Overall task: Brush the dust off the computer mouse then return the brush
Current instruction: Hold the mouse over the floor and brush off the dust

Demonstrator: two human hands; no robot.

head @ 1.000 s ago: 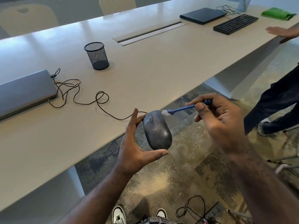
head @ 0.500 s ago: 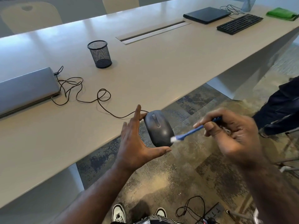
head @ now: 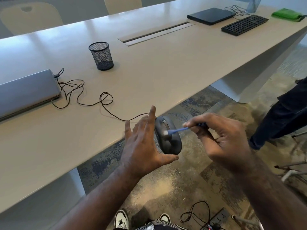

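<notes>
A long pale desk (head: pixel 166 67) runs across an office with mottled carpet below. Past its near edge, the left hand (head: pixel 142 146) holds the computer mouse (head: pixel 167 136) in the air, thumb under its tail and fingers (head: pixel 152 117) spread along its far side. The right hand (head: pixel 221 138) pinches the blue brush (head: pixel 177 130), bristles touching the mouse's back just ahead of its fingertips. Brushing looks under way; next comes sweeping the remaining surface, then returning the brush, probably to the mesh cup (head: pixel 101 55).

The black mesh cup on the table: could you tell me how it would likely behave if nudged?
The mesh cup is open wire, so probably light and easily slid. It stands taller than wide, so a high push might tip it; on its side, it would likely roll.
</notes>
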